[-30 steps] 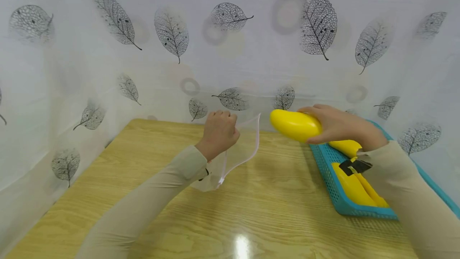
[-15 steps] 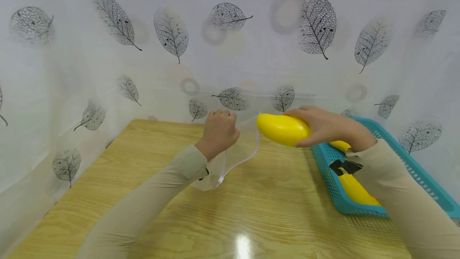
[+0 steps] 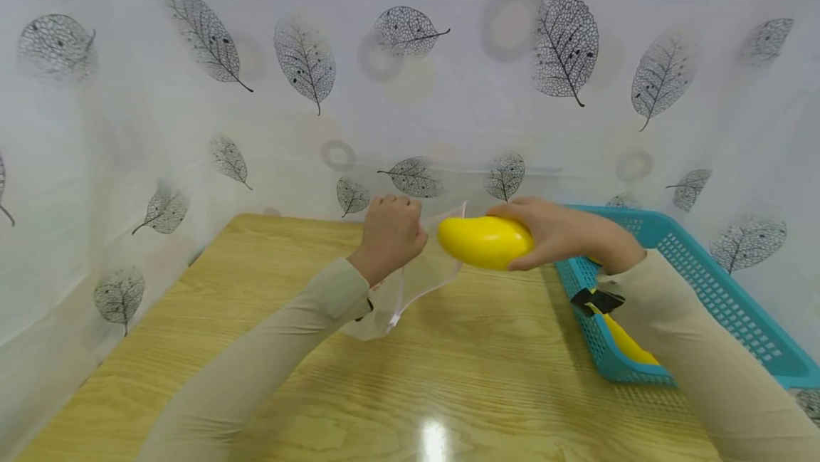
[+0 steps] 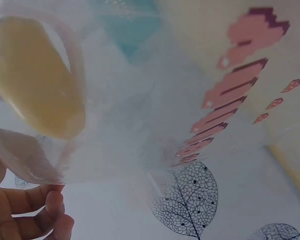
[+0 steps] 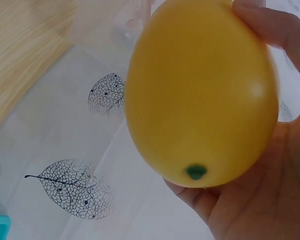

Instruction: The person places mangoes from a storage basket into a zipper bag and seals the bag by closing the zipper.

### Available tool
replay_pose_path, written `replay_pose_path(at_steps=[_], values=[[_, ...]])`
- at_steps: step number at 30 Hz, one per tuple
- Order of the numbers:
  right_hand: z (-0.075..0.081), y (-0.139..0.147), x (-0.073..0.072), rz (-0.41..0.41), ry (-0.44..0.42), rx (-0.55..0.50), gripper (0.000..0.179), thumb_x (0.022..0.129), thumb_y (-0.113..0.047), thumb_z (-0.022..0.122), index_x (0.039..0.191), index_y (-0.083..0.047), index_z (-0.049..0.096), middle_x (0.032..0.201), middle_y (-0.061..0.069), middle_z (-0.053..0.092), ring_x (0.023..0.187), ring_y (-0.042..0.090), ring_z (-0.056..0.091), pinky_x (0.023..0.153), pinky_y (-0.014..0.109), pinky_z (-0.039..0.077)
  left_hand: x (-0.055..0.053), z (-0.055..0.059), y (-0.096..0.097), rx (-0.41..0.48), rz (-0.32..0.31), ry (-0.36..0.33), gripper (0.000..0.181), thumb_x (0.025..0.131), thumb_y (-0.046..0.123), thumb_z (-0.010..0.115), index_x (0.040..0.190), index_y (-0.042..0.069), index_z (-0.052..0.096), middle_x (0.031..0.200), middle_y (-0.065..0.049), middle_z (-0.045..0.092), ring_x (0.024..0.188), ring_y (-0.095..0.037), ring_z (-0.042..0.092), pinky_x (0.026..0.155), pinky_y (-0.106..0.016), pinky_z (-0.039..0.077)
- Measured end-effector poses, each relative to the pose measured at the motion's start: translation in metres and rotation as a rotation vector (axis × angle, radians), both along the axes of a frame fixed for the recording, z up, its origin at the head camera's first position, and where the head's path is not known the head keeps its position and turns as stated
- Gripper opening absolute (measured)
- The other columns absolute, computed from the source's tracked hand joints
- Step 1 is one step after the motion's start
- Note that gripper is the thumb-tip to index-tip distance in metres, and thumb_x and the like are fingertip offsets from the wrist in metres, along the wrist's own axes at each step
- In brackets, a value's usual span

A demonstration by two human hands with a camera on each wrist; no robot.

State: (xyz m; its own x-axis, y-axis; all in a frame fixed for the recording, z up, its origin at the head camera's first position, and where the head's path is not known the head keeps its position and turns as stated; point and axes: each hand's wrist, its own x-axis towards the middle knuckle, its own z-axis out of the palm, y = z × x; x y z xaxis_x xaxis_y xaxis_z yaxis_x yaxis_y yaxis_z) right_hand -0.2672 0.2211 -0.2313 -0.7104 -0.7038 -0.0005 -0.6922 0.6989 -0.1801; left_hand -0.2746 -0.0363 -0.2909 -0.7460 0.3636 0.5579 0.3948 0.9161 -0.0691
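Observation:
My left hand pinches the rim of a clear plastic zip bag with a pink slider edge. The bag hangs with its mouth facing right. Pink printed figures show on its film in the left wrist view, where the left fingers curl at the lower left. My right hand grips a smooth yellow toy mango, fingers above and thumb below. The mango's left end is right at the bag's mouth, close to my left hand. A small green stem spot marks its near end in the right wrist view.
On the right of the wooden table stands a turquoise plastic basket, holding more yellow mangoes partly hidden by my right arm. A white leaf-print curtain encloses the back and sides.
My right hand has carried the mango leftward and slightly down, from near the basket to the bag's mouth. My left hand and the bag have stayed nearly still.

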Motion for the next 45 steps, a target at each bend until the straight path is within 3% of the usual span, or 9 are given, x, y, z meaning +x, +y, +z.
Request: replay_pose_path(at_steps=[8,14,21,30,37,45], values=[[-0.004,-0.011,-0.001,0.001,0.021,0.006,0.075,0.073,-0.036,0.075,0.136,-0.008,0.045,0.122,0.008,0.057,0.103,0.024,0.05,0.081,0.04,0.044,0.003,0.005,0.002,0.002,0.001,-0.017,0.013,0.078,0.012,0.056,0.065,0.011,0.052,0.063,-0.002,0.053,0.059,-0.019,0.047,0.061,-0.031,0.041],[-0.008,-0.02,-0.002,0.031,0.054,-0.028,0.072,0.073,-0.036,0.075,0.131,-0.003,0.048,0.119,0.01,0.06,0.096,0.024,0.055,0.075,0.038,0.048,0.004,0.008,0.003,0.027,-0.015,0.003,0.017,0.077,0.012,0.056,0.062,0.011,0.048,0.062,-0.002,0.051,0.06,-0.02,0.049,0.061,-0.032,0.04],[-0.019,-0.03,-0.002,0.041,0.09,-0.076,0.069,0.073,-0.034,0.076,0.128,-0.001,0.051,0.12,0.013,0.06,0.096,0.024,0.058,0.078,0.039,0.051,0.005,0.01,0.005,0.036,-0.03,0.025,0.016,0.077,0.012,0.056,0.062,0.011,0.049,0.06,-0.002,0.05,0.058,-0.02,0.048,0.058,-0.032,0.039],[-0.025,-0.036,-0.004,0.055,0.087,-0.099,0.062,0.078,-0.033,0.074,0.128,-0.005,0.052,0.126,0.012,0.058,0.11,0.028,0.056,0.092,0.047,0.047,0.007,0.013,0.006,0.005,0.007,-0.009,0.011,0.08,0.016,0.057,0.072,0.009,0.059,0.068,-0.003,0.058,0.065,-0.02,0.054,0.065,-0.033,0.045],[-0.032,-0.032,-0.007,0.064,0.104,-0.092,0.04,0.079,-0.025,0.072,0.112,-0.003,0.063,0.108,0.011,0.065,0.098,0.025,0.06,0.087,0.043,0.049,0.004,0.016,0.001,0.015,0.037,-0.037,0.011,0.079,0.017,0.058,0.071,0.009,0.057,0.068,-0.001,0.056,0.065,-0.018,0.052,0.067,-0.031,0.045],[-0.064,-0.025,-0.014,0.007,0.022,-0.083,0.017,0.086,-0.022,0.064,0.092,-0.007,0.067,0.089,0.005,0.068,0.084,0.019,0.062,0.079,0.038,0.052,0.005,0.021,-0.003,0.063,0.049,-0.013,0.017,0.077,0.015,0.056,0.062,0.012,0.049,0.062,-0.001,0.051,0.063,-0.02,0.049,0.066,-0.033,0.044]])
